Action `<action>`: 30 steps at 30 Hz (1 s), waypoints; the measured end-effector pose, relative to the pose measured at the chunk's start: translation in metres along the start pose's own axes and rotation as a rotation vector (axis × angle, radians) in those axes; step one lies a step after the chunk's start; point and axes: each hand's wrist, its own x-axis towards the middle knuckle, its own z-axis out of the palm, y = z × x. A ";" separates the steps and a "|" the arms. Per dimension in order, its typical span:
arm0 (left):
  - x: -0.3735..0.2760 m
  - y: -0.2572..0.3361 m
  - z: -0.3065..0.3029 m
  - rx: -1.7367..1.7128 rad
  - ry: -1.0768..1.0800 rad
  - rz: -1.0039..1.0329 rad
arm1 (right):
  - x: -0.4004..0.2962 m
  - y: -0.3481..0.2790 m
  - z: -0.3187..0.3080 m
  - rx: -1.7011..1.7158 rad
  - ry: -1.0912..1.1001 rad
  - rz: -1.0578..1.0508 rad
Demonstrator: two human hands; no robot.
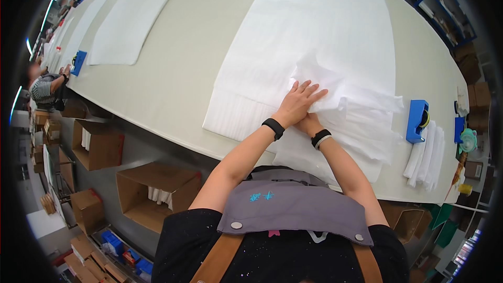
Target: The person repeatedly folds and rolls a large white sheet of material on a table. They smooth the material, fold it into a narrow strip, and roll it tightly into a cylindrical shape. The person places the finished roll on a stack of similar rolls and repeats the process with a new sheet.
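My left hand [299,103] presses palm down on crumpled thin white wrapping paper [320,74], fingers spread. Just below it is my right hand [310,124], its fingers hidden under the left hand and the paper, so its grip cannot be seen. The paper lies on a large stack of white foam sheets [326,19] spread over the pale table [184,59]. Wrinkled layers of thin white sheeting [365,133] reach right from my hands and past the foam's right edge. Another translucent piece [298,157] lies between my forearms and the table's front edge.
A blue tape dispenser [416,122] stands at the right beside rolled white bundles [426,157]. More white sheets [129,23] lie at the left, near a second blue dispenser [79,63] and a co-worker [47,88]. Cardboard boxes [157,188] stand on the floor below the table.
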 end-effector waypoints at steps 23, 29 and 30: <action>-0.017 0.005 0.004 0.272 -0.134 0.152 | 0.153 0.007 -0.193 -0.241 0.306 0.155; -0.023 0.007 0.010 0.321 -0.174 0.126 | 0.099 0.074 -0.199 0.144 0.386 0.207; -0.022 0.006 0.010 0.292 -0.187 0.114 | 0.074 0.073 -0.201 0.130 0.362 0.222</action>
